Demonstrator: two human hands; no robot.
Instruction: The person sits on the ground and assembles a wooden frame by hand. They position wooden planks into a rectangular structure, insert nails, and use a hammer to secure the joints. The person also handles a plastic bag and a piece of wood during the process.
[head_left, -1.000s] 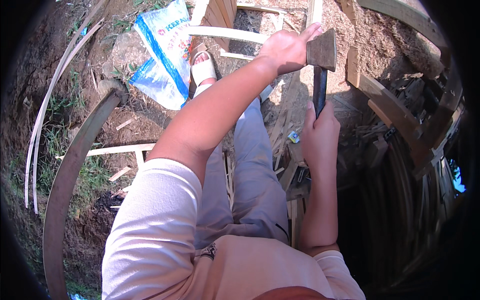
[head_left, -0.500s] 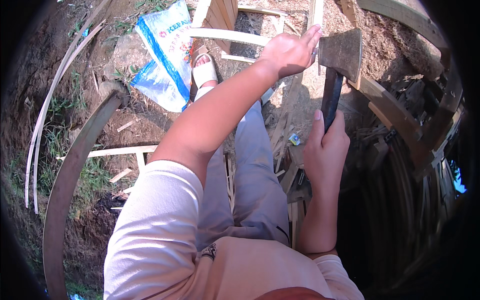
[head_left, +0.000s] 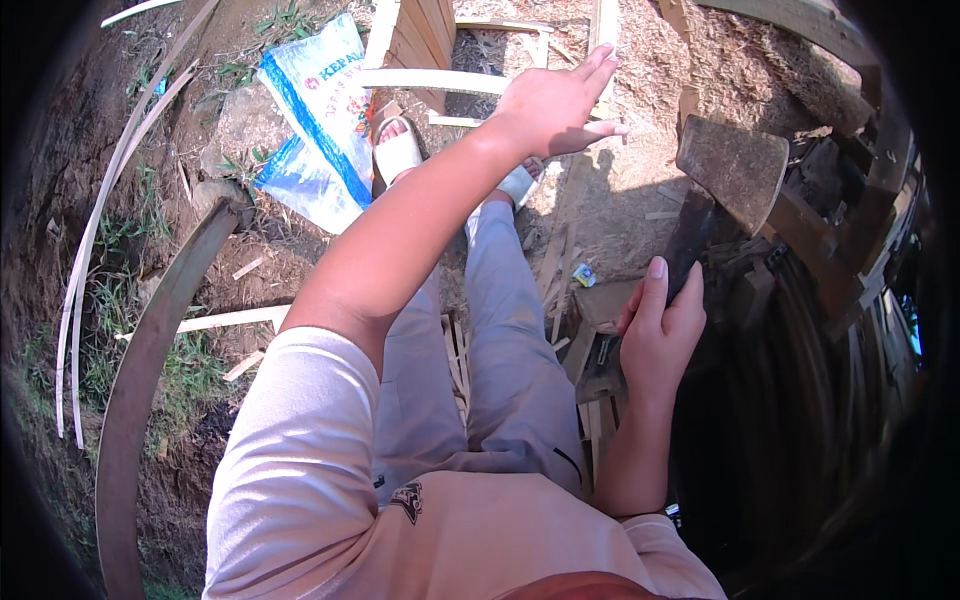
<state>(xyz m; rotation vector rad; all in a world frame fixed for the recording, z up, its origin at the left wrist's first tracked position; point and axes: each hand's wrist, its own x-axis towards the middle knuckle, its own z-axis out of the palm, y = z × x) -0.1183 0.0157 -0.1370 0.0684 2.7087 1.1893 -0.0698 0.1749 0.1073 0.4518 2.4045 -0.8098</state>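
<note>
My right hand [head_left: 662, 325] is wrapped round the dark handle of a hatchet [head_left: 735, 168]. The broad, worn metal head points up and to the right, clear of my other hand. Farther forward, my left hand [head_left: 555, 108] is stretched out with its fingers extended and the thumb apart. Its fingertips lie beside a pale upright wooden strip [head_left: 604, 22]; whether they touch it I cannot tell. Another pale strip [head_left: 435, 80] runs sideways to this hand from the left and passes out of sight at the wrist.
A plank-sided wooden piece [head_left: 412, 45] stands ahead. The blue-and-white plastic sack [head_left: 320, 120] lies left of my sandalled feet. A long curved board [head_left: 135, 390] and thin bent strips [head_left: 75, 290] are at the left. Timber beams [head_left: 800, 215] crowd the right, and wood shavings [head_left: 745, 70] cover the ground.
The hatchet has swung right and slightly down, away from my left hand. My left hand has shifted a little left, and its thumb now stands out from the fingers.
</note>
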